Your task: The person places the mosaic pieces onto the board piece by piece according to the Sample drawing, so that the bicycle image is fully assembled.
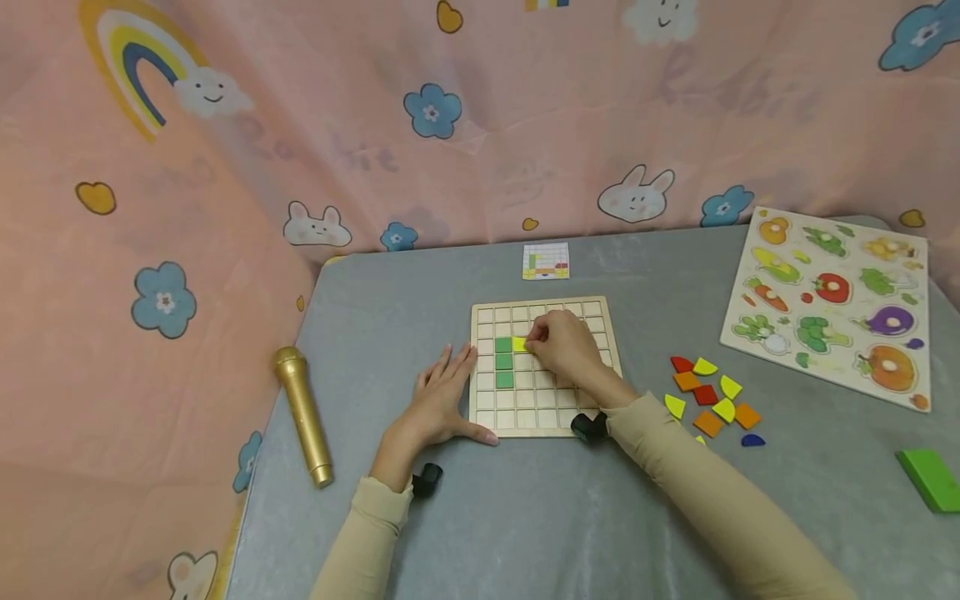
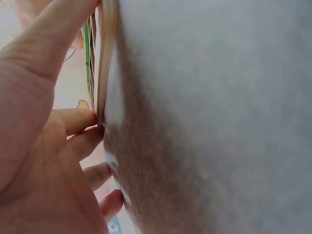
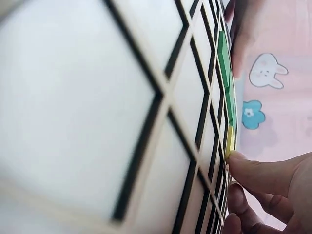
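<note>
A wooden grid board (image 1: 483, 421) lies flat in the middle of the table. Three green square tiles (image 1: 504, 362) form a column in its left part. Beside the top one, a yellow tile (image 1: 519, 344) is at a cell, its right side covered by fingertips. My right hand (image 1: 567, 346) reaches over the board and pinches this yellow tile (image 3: 229, 141) between thumb and fingers, right at the grid surface. Spread along the board's left edge, my left hand (image 1: 442, 400) has its fingertips against the rim (image 2: 103, 73), with the thumb at the near left corner.
Loose yellow, orange, red and blue tiles (image 1: 706, 395) lie right of the board. Behind it is a small pattern card (image 1: 546, 261). A vegetable puzzle (image 1: 813, 312) sits at the back right, a green block (image 1: 930, 481) at the right edge, a gold microphone (image 1: 303, 417) at left.
</note>
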`<state>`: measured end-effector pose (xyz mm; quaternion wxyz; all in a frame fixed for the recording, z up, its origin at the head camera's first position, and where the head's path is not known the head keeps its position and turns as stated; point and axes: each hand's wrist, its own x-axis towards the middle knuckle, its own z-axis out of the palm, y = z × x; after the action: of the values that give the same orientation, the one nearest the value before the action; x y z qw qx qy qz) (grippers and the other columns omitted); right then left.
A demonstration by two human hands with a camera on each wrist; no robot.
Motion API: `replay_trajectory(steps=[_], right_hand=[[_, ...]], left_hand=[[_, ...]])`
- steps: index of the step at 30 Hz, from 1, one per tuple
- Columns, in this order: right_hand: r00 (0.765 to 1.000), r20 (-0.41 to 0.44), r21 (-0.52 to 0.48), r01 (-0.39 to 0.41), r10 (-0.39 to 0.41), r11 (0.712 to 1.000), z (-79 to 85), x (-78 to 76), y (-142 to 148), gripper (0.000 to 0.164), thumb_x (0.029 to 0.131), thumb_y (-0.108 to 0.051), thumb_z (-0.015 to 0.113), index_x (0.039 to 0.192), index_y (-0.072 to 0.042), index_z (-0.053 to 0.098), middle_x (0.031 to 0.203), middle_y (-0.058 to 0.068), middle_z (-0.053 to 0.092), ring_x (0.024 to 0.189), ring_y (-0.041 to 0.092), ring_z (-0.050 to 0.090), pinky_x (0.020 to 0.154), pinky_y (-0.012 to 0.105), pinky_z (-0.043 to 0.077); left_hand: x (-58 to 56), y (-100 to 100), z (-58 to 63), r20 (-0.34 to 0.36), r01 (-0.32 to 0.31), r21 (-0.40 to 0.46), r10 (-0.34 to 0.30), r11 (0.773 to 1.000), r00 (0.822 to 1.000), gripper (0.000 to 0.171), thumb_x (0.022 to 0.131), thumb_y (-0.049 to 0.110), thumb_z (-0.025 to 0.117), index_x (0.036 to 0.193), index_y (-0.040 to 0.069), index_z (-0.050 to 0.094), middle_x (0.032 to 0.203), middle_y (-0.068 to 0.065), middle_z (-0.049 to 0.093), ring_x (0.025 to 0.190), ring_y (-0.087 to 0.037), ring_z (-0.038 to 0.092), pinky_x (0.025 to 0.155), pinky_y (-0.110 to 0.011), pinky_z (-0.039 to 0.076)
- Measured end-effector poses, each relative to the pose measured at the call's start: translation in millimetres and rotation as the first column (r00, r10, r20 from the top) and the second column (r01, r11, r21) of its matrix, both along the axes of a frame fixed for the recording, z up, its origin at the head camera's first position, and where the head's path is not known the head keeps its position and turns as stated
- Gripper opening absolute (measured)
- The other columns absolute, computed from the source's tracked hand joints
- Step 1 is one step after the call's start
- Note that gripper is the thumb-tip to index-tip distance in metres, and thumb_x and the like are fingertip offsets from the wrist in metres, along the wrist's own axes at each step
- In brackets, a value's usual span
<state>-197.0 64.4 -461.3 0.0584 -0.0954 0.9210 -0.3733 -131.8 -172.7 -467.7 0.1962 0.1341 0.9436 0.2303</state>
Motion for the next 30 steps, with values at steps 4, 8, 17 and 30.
replay_trajectory(steps=[4, 8, 17, 30], right_hand=[[0.999, -0.024, 0.024, -0.02, 0.021, 0.999, 1.5, 9.6, 17.1, 0.012, 0.095, -0.01, 0.079, 0.083, -0.01, 0.079, 0.084, 0.007, 0.076, 0.087, 0.028, 0.068, 0.092, 0.053, 0.049], [0.999, -0.039, 0.019, -0.032, 0.033, 0.999, 2.9, 21.3, 38.8, 0.01, 0.093, -0.006, 0.079, 0.083, -0.007, 0.079, 0.084, 0.009, 0.074, 0.082, 0.027, 0.065, 0.083, 0.047, 0.051], [0.998, 0.056, 0.011, -0.022, 0.021, 1.0, 4.7, 46.6, 85.2, 0.008, 0.098, -0.011, 0.076, 0.092, -0.004, 0.076, 0.081, 0.008, 0.069, 0.074, 0.02, 0.059, 0.068, 0.031, 0.047], [0.999, -0.016, 0.061, 0.029, -0.028, 0.998, 5.8, 89.7, 142.9, 0.009, 0.093, -0.009, 0.08, 0.097, -0.002, 0.077, 0.089, 0.008, 0.075, 0.081, 0.02, 0.066, 0.072, 0.035, 0.051]], left_hand=[[1.2, 0.3, 1.0, 0.004, 0.001, -0.004, -0.001, 1.0, 1.0, 0.144, 0.067, 0.051, 0.099, 0.173, 0.018, 0.007, 0.181, 0.001, 0.003, 0.168, -0.027, -0.007, 0.132, -0.058, 0.008], [2.4, 0.5, 2.4, 0.005, 0.009, -0.002, -0.009, 1.0, 1.0, 0.144, 0.068, 0.05, 0.099, 0.173, 0.018, 0.007, 0.181, 0.001, 0.003, 0.168, -0.027, -0.008, 0.132, -0.059, 0.008], [1.5, 2.9, 3.4, 0.01, 0.003, 0.012, -0.003, 1.0, 1.0, 0.143, 0.068, 0.048, 0.1, 0.173, 0.017, 0.008, 0.181, -0.001, 0.003, 0.168, -0.028, -0.007, 0.132, -0.06, 0.007], [0.1, 2.6, 1.6, 0.01, 0.003, -0.005, -0.003, 1.0, 1.0, 0.142, 0.068, 0.048, 0.1, 0.173, 0.018, 0.009, 0.181, -0.002, 0.004, 0.168, -0.028, -0.006, 0.132, -0.059, 0.007]])
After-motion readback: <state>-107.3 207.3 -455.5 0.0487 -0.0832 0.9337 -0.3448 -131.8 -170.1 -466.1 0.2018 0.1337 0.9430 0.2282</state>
